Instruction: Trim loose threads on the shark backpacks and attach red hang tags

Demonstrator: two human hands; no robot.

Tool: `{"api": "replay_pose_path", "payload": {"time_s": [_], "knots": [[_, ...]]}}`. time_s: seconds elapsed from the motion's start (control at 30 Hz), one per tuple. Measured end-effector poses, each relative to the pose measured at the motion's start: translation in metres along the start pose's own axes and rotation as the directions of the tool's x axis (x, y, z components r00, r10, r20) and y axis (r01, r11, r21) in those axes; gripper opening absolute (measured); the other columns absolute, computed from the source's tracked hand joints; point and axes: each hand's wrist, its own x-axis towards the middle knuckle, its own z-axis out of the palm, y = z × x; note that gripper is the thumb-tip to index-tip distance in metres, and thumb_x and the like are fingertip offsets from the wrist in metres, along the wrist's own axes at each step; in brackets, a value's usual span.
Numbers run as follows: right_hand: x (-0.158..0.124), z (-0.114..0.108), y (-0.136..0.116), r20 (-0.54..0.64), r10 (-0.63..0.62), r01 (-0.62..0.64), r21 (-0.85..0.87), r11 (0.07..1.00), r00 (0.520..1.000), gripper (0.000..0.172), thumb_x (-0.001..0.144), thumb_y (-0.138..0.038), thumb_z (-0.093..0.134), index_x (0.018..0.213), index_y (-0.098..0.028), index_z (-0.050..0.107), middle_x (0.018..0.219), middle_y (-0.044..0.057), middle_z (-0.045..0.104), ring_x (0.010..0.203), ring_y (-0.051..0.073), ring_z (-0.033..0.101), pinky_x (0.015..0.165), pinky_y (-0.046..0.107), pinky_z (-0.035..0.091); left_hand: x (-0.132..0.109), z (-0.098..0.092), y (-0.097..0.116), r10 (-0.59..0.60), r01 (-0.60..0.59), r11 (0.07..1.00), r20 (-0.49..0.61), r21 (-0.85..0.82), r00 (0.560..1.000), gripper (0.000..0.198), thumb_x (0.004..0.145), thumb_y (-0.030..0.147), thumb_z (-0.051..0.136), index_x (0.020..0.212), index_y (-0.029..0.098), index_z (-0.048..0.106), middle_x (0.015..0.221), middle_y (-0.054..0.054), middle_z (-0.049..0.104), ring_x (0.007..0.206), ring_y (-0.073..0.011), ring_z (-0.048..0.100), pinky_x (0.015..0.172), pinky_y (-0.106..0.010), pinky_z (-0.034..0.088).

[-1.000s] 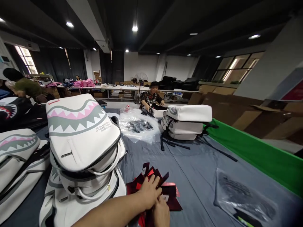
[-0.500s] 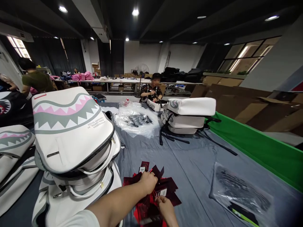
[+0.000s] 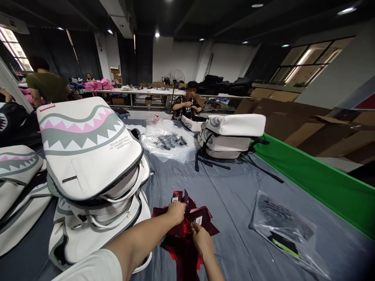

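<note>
A pile of shiny dark red hang tags (image 3: 187, 257) lies fanned out on the grey cloth in front of me, some with white barcode stickers. Over its far left part, my left hand (image 3: 176, 213) is closed with fingertips pinched at the tags. My right hand (image 3: 202, 239) pinches the edge of a red tag that carries a white barcode sticker (image 3: 198, 221). Both hands are close together, and my fingers hide part of what they grip. To the left of my arm stands a stack of white backpacks (image 3: 88, 152) printed with pink and grey shark teeth.
Clear plastic packaging (image 3: 166, 142) lies at mid-table, near another stack of white backpacks (image 3: 237, 127). A clear bag with black contents (image 3: 284, 222) lies on the right. A green barrier (image 3: 310, 183) borders the table. A co-worker (image 3: 189, 103) sits at the far end.
My left hand has shifted slightly left and up, and the tags have been spread differently. My right hand has moved a little up at the stickered tag. The view has tilted slightly.
</note>
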Motion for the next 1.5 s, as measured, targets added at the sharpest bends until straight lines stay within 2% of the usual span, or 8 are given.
{"api": "replay_pose_path", "payload": {"time_s": [0.53,0.67,0.83,1.03,1.17,1.33,1.4,1.5], "knots": [[-0.024,-0.046,-0.030,-0.081,0.048,-0.048,0.014,0.999,0.995,0.024,0.090,-0.019,0.045,0.096,-0.018,0.068,0.088,0.010,0.072,0.088,0.023,0.066,0.080,0.034,0.042,-0.013,-0.034,-0.028,-0.070,0.066,0.996,-0.084,-0.056,0.994,0.037,0.085,0.020,0.066,0.122,0.020,0.060,0.121,-0.010,0.065,0.108,-0.0218,0.063,0.097,-0.036,0.047],[-0.058,-0.060,-0.047,-0.053,-0.036,0.048,0.246,0.968,0.998,0.033,0.095,-0.033,0.035,0.099,-0.014,0.061,0.079,0.007,0.069,0.069,0.017,0.064,0.065,0.026,0.048,-0.050,-0.045,-0.007,-0.006,-0.049,0.978,-0.259,-0.204,0.966,0.070,0.088,0.026,0.062,0.150,0.025,0.031,0.155,-0.013,0.037,0.134,-0.0234,0.046,0.109,-0.034,0.038],[-0.116,-0.044,-0.091,-0.050,-0.173,0.150,0.760,0.632,0.984,0.041,0.079,-0.055,0.063,0.083,-0.015,0.062,0.068,0.004,0.065,0.058,0.015,0.057,0.055,0.024,0.048,-0.136,-0.045,-0.017,0.135,-0.276,0.665,-0.252,-0.694,0.958,0.029,0.088,0.025,0.056,0.112,0.012,0.068,0.096,-0.008,0.073,0.083,-0.0162,0.068,0.079,-0.027,0.053],[-0.177,-0.007,-0.165,-0.147,-0.395,0.364,0.744,0.559,0.907,0.029,0.085,-0.045,0.065,0.094,-0.018,0.071,0.096,0.007,0.073,0.092,0.021,0.066,0.088,0.036,0.052,-0.244,-0.087,-0.073,-0.096,-0.348,0.471,-0.439,-0.811,0.893,0.023,0.083,0.034,0.063,0.078,0.013,0.071,0.085,-0.007,0.074,0.079,-0.0153,0.067,0.076,-0.026,0.053],[-0.209,0.011,-0.187,-0.342,-0.443,0.555,0.612,0.564,0.828,0.025,0.090,-0.035,0.060,0.110,-0.022,0.069,0.114,0.007,0.069,0.108,0.021,0.063,0.099,0.037,0.046,-0.315,-0.153,-0.125,-0.282,-0.461,0.433,-0.602,-0.775,0.747,0.026,0.080,0.040,0.069,0.076,0.014,0.070,0.067,-0.002,0.069,0.063,-0.0122,0.064,0.066,-0.024,0.054],[-0.255,0.074,-0.211,0.153,-0.681,0.508,0.555,0.659,0.716,0.026,0.091,-0.039,0.055,0.098,-0.020,0.072,0.091,0.007,0.075,0.080,0.021,0.070,0.072,0.029,0.054,-0.408,-0.201,-0.214,-0.457,-0.413,0.633,-0.747,-0.655,0.483,0.028,0.083,0.039,0.066,0.096,0.015,0.073,0.067,0.000,0.067,0.056,-0.0078,0.058,0.056,-0.019,0.050],[-0.272,0.108,-0.223,0.329,-0.657,0.483,0.474,0.736,0.678,0.035,0.092,-0.041,0.050,0.110,-0.016,0.069,0.092,0.009,0.076,0.080,0.022,0.071,0.070,0.031,0.055,-0.437,-0.197,-0.252,-0.468,-0.276,0.717,-0.736,-0.640,0.490,0.032,0.086,0.038,0.061,0.106,0.016,0.071,0.067,0.001,0.067,0.053,-0.0073,0.054,0.052,-0.018,0.045],[-0.290,0.145,-0.240,0.284,-0.577,0.485,0.334,0.808,0.766,0.048,0.095,-0.039,0.042,0.133,-0.012,0.053,0.094,0.010,0.075,0.081,0.023,0.071,0.072,0.033,0.054,-0.464,-0.173,-0.302,-0.421,0.012,0.845,-0.651,-0.534,0.632,0.031,0.090,0.031,0.052,0.112,0.018,0.070,0.072,0.000,0.070,0.060,-0.0100,0.059,0.057,-0.021,0.045]]}}
